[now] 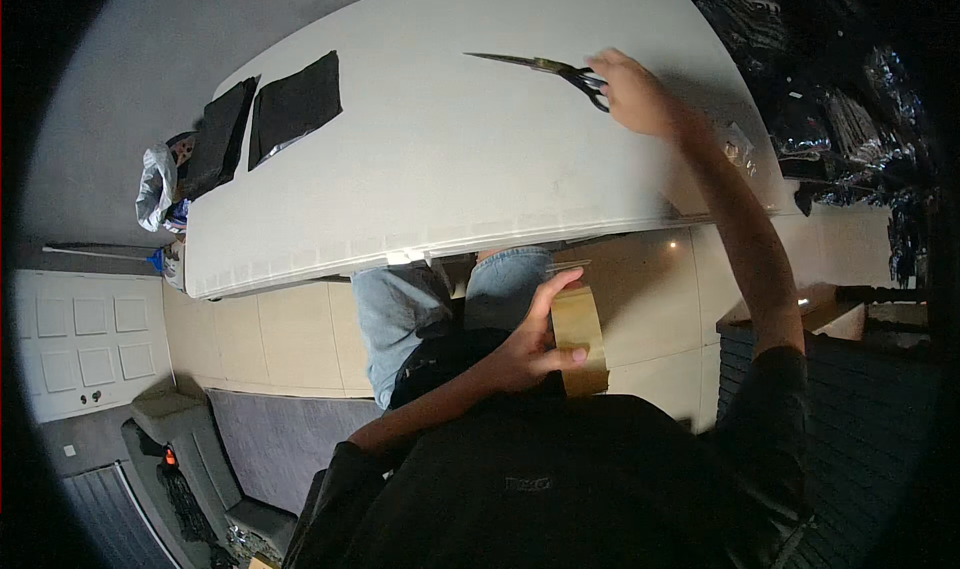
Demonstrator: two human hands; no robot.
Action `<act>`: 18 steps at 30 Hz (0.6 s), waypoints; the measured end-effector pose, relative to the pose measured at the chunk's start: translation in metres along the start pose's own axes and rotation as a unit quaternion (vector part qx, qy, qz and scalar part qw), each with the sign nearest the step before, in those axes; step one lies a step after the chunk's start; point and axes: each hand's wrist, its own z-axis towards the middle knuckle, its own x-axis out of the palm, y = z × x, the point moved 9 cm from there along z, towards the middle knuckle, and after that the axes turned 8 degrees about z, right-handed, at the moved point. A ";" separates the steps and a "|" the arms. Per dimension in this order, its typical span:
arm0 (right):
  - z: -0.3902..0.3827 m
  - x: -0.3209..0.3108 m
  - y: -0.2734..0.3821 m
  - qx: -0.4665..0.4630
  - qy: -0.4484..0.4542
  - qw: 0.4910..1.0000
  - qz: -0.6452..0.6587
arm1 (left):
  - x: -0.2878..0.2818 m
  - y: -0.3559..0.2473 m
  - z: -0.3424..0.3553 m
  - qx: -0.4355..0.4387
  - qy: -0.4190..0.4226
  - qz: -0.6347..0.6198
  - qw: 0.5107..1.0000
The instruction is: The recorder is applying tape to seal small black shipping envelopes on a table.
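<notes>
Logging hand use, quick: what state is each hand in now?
Left hand: holding a tan tape roll.
Right hand: at the scissors; whether closed on them can't be told.

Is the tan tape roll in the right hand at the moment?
No, the left hand holds the tan tape roll, while the right hand is at the handles of the scissors.
</notes>
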 end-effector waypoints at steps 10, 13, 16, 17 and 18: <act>-0.084 -0.023 0.146 0.113 0.106 0.941 0.300 | -0.001 -0.013 0.008 0.030 0.014 0.006 0.999; -0.109 -0.009 0.145 0.143 0.138 0.922 0.331 | 0.002 -0.014 0.008 0.036 0.028 0.014 0.999; -0.135 -0.008 0.135 0.194 0.150 0.908 0.339 | 0.015 -0.008 0.012 -0.030 0.077 0.021 0.996; -0.141 -0.011 0.132 0.198 0.128 0.905 0.355 | 0.015 -0.003 0.015 -0.029 0.075 0.022 0.997; -0.145 -0.011 0.133 0.196 0.128 0.905 0.355 | 0.019 0.006 0.018 -0.034 0.097 0.000 0.995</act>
